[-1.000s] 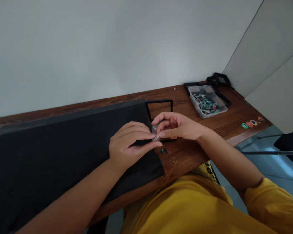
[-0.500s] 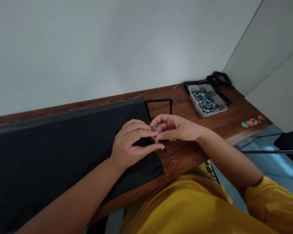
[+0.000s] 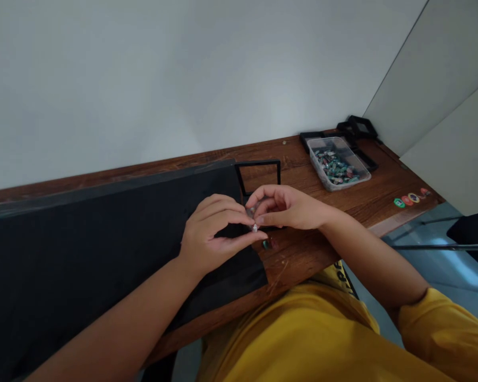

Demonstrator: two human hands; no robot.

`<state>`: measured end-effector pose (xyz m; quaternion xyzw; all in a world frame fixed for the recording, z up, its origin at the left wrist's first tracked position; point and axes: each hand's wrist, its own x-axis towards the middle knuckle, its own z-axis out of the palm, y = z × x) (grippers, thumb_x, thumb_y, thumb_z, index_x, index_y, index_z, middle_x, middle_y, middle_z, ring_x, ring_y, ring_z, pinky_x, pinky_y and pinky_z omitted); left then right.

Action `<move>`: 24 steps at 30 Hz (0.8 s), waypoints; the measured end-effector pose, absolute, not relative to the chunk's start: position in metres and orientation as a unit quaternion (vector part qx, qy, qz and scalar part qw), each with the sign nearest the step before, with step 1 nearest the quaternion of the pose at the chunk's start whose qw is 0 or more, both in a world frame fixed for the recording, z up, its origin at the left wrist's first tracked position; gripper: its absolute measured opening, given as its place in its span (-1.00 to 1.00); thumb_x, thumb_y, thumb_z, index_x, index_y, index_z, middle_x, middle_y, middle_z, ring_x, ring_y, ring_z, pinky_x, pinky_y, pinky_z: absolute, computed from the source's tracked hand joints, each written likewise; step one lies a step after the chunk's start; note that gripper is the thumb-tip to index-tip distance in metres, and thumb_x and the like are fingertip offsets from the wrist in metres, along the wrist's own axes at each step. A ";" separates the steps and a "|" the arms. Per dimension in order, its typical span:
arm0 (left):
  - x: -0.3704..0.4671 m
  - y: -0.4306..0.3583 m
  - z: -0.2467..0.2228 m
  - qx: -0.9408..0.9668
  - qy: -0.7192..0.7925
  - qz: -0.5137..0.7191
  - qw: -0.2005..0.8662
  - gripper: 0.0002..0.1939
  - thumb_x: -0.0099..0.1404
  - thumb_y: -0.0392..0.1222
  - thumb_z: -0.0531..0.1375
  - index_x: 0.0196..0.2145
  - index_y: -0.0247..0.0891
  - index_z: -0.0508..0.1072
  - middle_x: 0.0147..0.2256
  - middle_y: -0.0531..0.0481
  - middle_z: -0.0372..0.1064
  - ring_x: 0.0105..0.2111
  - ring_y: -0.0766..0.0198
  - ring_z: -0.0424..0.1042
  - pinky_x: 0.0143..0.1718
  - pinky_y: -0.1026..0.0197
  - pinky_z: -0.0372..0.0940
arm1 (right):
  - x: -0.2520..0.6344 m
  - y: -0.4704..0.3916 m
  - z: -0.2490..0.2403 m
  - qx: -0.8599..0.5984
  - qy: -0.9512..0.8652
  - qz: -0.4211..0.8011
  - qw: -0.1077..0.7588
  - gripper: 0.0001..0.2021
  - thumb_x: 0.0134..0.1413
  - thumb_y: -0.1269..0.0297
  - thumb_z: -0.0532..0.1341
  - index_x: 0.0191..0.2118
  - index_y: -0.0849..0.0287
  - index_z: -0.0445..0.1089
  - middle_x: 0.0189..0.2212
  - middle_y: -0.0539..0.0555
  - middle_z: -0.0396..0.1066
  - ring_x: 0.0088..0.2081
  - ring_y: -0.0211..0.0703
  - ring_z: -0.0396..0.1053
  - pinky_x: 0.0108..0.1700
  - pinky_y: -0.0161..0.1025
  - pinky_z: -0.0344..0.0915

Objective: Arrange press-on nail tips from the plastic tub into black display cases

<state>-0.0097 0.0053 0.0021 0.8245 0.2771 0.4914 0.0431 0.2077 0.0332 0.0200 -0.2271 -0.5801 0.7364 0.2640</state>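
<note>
Silvery item (image 3: 255, 228): small, shiny and partly see-through; held up between both sets of fingers, over the right end of the black sheet; exact shape too hidden to tell.
Left fingers (image 3: 233, 215): grasping the item near its lower end, thumb below, the others stretched above.
Right fingers (image 3: 276, 218): grasping the item from the other side, thumb and bent fingers close together.
Small green and reddish pieces (image 3: 266, 244): lying on bare wood, just beside the left thumb.
Black frame (image 3: 258, 162): flat, just beyond the hands, partly hidden by the right.
Black sheet (image 3: 103, 254): spread across the left side of the wooden tabletop (image 3: 302, 254).
Clear plastic container (image 3: 344, 187): farther right, holding many green, silvery and reddish pieces (image 3: 334, 167).
Dark trays (image 3: 362, 127): behind and beside the container.
Round stickers (image 3: 413, 198): in a row near the right edge.
</note>
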 end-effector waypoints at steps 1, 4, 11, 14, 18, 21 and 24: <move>-0.010 0.006 0.002 0.825 0.281 0.488 0.044 -0.70 0.34 0.16 0.43 -0.29 -0.10 0.57 -0.37 0.07 0.61 -0.34 0.19 0.58 -0.25 0.08 0.47 | 0.208 0.033 0.020 -0.232 -0.578 0.735 0.267 -0.64 0.04 0.38 0.51 -0.10 0.17 0.39 -0.37 -0.08 0.59 -0.34 -0.33 0.54 -0.23 -0.38 0.44; -0.011 0.007 -0.001 0.825 0.294 0.480 0.049 -0.69 0.33 0.16 0.43 -0.25 -0.11 0.59 -0.35 0.06 0.61 -0.32 0.18 0.58 -0.23 0.08 0.47 | 0.207 0.033 0.019 -0.247 -0.575 0.731 0.272 -0.62 0.01 0.38 0.53 -0.10 0.17 0.40 -0.35 -0.07 0.60 -0.32 -0.33 0.55 -0.19 -0.37 0.45; -0.014 0.009 0.000 0.825 0.296 0.478 0.055 -0.72 0.29 0.13 0.47 -0.28 -0.08 0.60 -0.37 0.06 0.59 -0.34 0.18 0.56 -0.24 0.08 0.46 | 0.209 0.033 0.022 -0.260 -0.613 0.693 0.275 -0.65 0.06 0.34 0.48 -0.09 0.16 0.39 -0.36 -0.05 0.58 -0.37 -0.32 0.49 -0.29 -0.38 0.41; -0.017 0.010 0.000 0.834 0.304 0.455 0.078 -0.72 0.32 0.12 0.45 -0.30 -0.12 0.60 -0.44 0.09 0.53 -0.43 0.26 0.50 -0.32 0.18 0.41 | 0.216 0.036 0.028 -0.313 -0.646 0.618 0.321 -0.72 0.10 0.32 0.44 -0.11 0.16 0.40 -0.39 -0.06 0.52 -0.40 -0.31 0.44 -0.32 -0.37 0.35; -0.025 0.013 -0.003 0.844 0.362 0.373 0.136 -0.62 0.37 0.25 0.35 -0.32 -0.12 0.63 -0.56 0.16 0.36 -0.58 0.36 0.30 -0.49 0.27 0.23 | 0.230 0.042 0.034 -0.393 -0.655 0.540 0.353 -0.83 0.15 0.29 0.34 -0.19 0.11 0.35 -0.47 -0.12 0.37 -0.55 -0.35 0.24 -0.51 -0.36 0.17; -0.029 0.015 -0.006 0.844 0.391 0.331 0.161 -0.56 0.35 0.33 0.32 -0.33 -0.11 0.65 -0.58 0.16 0.31 -0.60 0.36 0.23 -0.53 0.28 0.17 | 0.241 0.044 0.036 -0.412 -0.702 0.507 0.283 -0.82 0.10 0.30 0.35 -0.31 0.11 0.30 -0.51 -0.13 0.31 -0.55 -0.35 0.20 -0.49 -0.34 0.13; -0.030 0.016 -0.008 0.840 0.407 0.314 0.171 -0.54 0.34 0.35 0.31 -0.33 -0.10 0.66 -0.59 0.16 0.28 -0.61 0.36 0.21 -0.55 0.28 0.13 | 0.248 0.044 0.038 -0.411 -0.761 0.465 0.188 -0.79 0.02 0.33 0.41 -0.35 0.15 0.33 -0.51 -0.11 0.32 -0.46 -0.31 0.26 -0.39 -0.32 0.17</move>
